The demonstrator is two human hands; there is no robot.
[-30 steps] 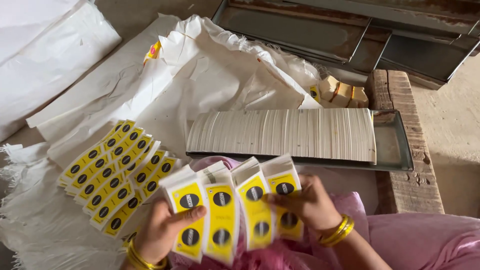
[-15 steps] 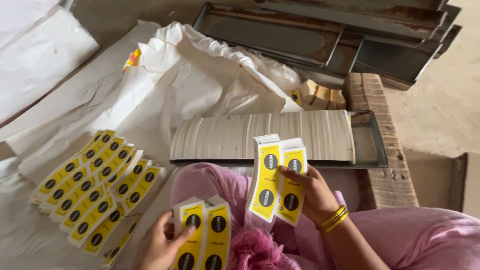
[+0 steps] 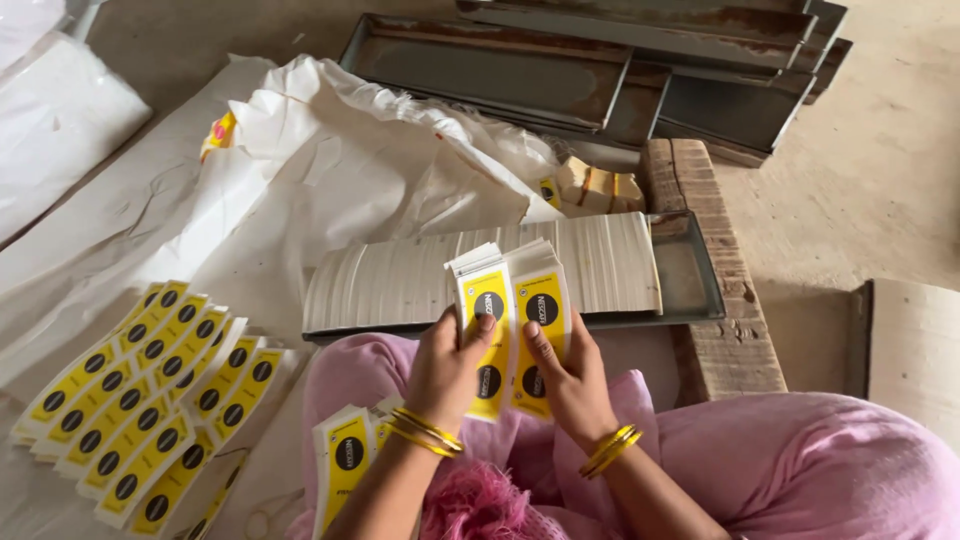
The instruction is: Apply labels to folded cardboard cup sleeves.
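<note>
Where half a second ago only the right hand [image 3: 575,385] carried two yellow label stacks [image 3: 508,325] while the left hand [image 3: 450,365] was held lower with others, both hands are now brought together on the one pair, raised above the pink-clad lap [image 3: 640,450]; the pair appears to be squared up. Each stack is pinched in a grip, thumbs pressed on the printed faces, fingers hidden behind. Another yellow bundle [image 3: 345,465] is left on the lap, near left. Just beyond the stacks, a long row of white cards [image 3: 400,280] is kept in a metal tray [image 3: 690,275]. Overlapping yellow labels [image 3: 150,390] are spread on white sheeting [image 3: 330,150] at left.
</note>
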